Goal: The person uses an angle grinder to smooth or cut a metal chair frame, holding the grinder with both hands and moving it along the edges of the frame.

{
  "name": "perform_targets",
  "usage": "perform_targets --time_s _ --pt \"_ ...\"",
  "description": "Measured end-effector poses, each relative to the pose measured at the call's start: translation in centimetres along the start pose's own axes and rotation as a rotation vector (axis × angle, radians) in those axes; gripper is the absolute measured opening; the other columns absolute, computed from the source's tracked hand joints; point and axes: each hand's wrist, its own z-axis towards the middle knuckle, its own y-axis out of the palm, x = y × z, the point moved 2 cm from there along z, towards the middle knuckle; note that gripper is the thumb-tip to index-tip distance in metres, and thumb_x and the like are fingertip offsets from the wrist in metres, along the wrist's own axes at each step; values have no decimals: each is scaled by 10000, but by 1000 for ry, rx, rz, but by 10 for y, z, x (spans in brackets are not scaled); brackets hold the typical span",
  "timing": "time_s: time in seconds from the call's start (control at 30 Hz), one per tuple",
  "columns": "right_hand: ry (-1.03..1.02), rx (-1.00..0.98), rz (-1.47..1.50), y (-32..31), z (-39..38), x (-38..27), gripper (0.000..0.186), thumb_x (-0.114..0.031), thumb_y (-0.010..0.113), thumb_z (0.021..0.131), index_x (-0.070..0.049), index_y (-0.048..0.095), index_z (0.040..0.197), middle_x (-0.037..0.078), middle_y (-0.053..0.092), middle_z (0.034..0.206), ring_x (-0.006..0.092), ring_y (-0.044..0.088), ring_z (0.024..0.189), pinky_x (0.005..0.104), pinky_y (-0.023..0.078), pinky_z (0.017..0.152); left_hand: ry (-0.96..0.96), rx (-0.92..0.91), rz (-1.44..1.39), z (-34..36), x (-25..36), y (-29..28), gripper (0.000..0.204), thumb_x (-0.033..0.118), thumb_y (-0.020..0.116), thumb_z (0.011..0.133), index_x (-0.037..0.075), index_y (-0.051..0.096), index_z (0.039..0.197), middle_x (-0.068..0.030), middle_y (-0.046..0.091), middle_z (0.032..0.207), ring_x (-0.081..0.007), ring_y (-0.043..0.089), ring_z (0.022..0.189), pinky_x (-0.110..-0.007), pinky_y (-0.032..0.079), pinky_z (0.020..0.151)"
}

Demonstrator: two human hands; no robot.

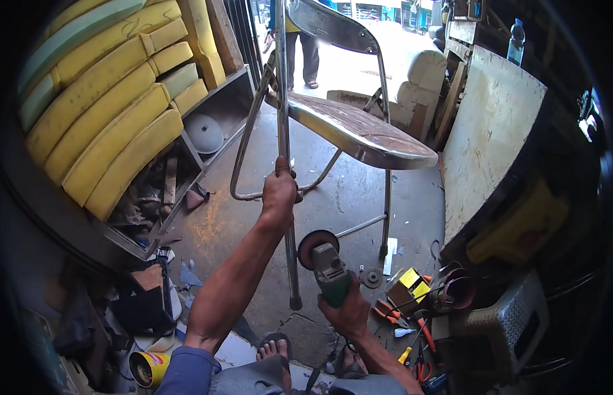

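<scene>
In right hand [349, 309], apparently a grinder [331, 268]

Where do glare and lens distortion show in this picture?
Head view: daylight washes out the pale ground beyond the grey metal folding chair; same head view: edges of the tall off-white panel look bowed, and the corners go black.

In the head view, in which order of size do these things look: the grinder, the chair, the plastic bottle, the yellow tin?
1. Chair
2. Grinder
3. Yellow tin and plastic bottle: left unranked; the tin looks wider, but the bottle is farther from the camera.
</scene>
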Motion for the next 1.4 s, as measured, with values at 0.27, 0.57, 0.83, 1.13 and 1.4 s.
perform_targets --time_s 0.27,0.57,0.83,1.13,1.4 --pt "-62 113 -19 -3 4 -2 853 -324 823 756 -15 387 1421 224 707 936 432 718 768 500 571 647 2 -25 35 8 9 15 561 589 404 1057 67 542 904 -4 432 680 -162 432 559 -347 469 580" --pt "22 -85 -87 -44 27 -49 763 -313 787 793 -28 408 1390 272 690 976 475 702 861 531 554 762 -26 -170 -116 14 7 3 560 577 433 1052 53 557 898 -15 464 649 -161 481 549 -344 454 547" --pt "81 -403 -383 -81 64 -86 818 -401 725 823 11 368 1432 306 673 1063 502 695 899 569 545 812 -16 -222 -136 0 11 -3 533 544 473 1051 37 577 923 -54 544 734 -189 570 657 -336 492 685" --pt "41 -472 -540 -77 83 -97 867 -431 740 819 42 376 1448 302 685 1043 465 697 912 541 544 816 26 -299 -175 8 -1 -22 514 504 469 1069 17 598 963 -72 586 787 -184 575 758 -358 493 719" --pt "214 -298 -296 -69 47 -48 866 -475 776 768 -5 423 1403 290 700 1024 479 695 947 522 546 834 100 -451 -273 24 -15 -7 576 609 472 1027 64 585 882 -79 597 693 -185 605 631 -358 533 630"
